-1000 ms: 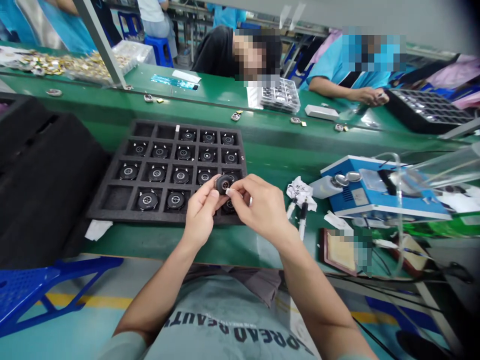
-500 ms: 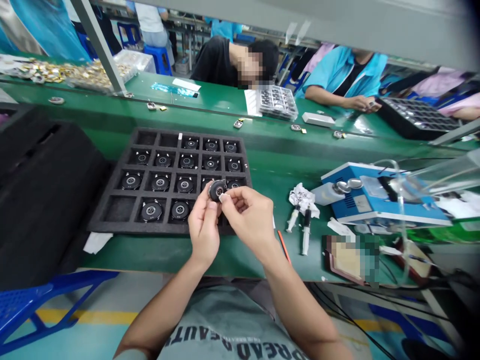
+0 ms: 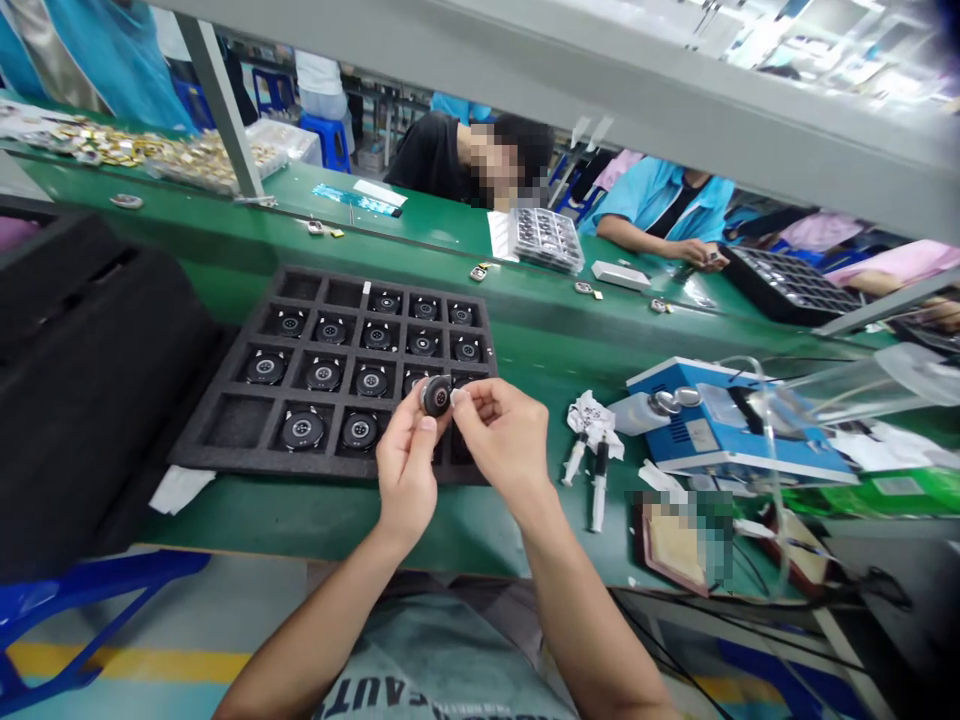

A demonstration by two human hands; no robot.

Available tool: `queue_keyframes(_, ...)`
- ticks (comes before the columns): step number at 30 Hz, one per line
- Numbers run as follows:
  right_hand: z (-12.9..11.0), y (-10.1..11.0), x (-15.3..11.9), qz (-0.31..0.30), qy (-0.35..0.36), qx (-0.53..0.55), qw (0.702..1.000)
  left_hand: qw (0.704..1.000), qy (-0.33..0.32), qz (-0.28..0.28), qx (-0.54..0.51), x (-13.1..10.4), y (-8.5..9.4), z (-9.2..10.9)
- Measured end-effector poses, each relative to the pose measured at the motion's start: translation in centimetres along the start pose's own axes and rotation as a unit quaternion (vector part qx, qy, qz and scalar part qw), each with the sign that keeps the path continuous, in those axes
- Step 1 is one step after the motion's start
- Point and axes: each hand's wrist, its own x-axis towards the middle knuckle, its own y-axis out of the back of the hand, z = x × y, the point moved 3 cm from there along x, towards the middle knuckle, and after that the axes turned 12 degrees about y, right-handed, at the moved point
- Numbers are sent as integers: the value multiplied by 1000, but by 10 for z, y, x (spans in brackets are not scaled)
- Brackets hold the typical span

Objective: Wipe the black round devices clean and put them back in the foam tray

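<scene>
A round black smartwatch case [image 3: 436,397] is held between the thumb and fingers of my left hand [image 3: 406,462], its sensor back turned toward me. My right hand [image 3: 504,432] is closed in a pinch on a small white piece [image 3: 455,397] at the case's right edge; whether that is cloth or paper I cannot tell. Both hands are over the front right part of a black foam tray [image 3: 196,452]. Similar watch cases [image 3: 303,428] lie back-up in most of its visible compartments. My hands and forearms hide some compartments at the front right.
Right of the tray lie two syringes [image 3: 599,487] by crumpled white paper [image 3: 592,415]. Beyond them stand a blue machine [image 3: 709,430] and a brown-framed pad [image 3: 671,545]. Black foam stacks [image 3: 90,400] fill the left. Watch parts [image 3: 480,272] line the belt; co-workers sit opposite.
The white piece in my right hand has slid from the back of the watch case to its right edge. My left hand keeps its hold. The head view has tilted slightly.
</scene>
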Motion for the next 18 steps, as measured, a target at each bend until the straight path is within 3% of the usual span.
queue_keyframes(11,-7,0,-5,-49,6,31,998,1000,12,3,-4,1,0,2)
queue_keyframes(18,-7,-1,-2,-37,26,-9,999,999,-9,12,37,0,4,-1)
